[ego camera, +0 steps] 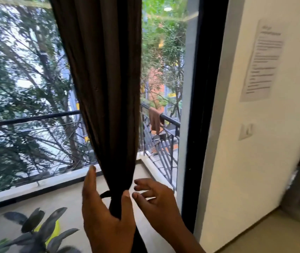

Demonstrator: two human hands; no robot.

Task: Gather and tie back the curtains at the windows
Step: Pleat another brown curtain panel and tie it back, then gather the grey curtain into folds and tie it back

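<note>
A dark brown curtain (105,79) hangs in front of the window glass (23,79), gathered into a narrow bunch near the bottom. My left hand (105,214) grips the bunched part, thumb on its right side and fingers round its left. A dark tie band (105,194) loops out to the left of the bunch, just above that grip. My right hand (154,199) hovers just right of the curtain with fingers spread and relaxed, holding nothing.
A black door frame (202,106) and a white wall (255,161) with a taped paper notice (260,61) and a switch (246,131) stand on the right. Plant leaves (41,230) sit bottom left. Outside are a balcony railing (163,147) and trees.
</note>
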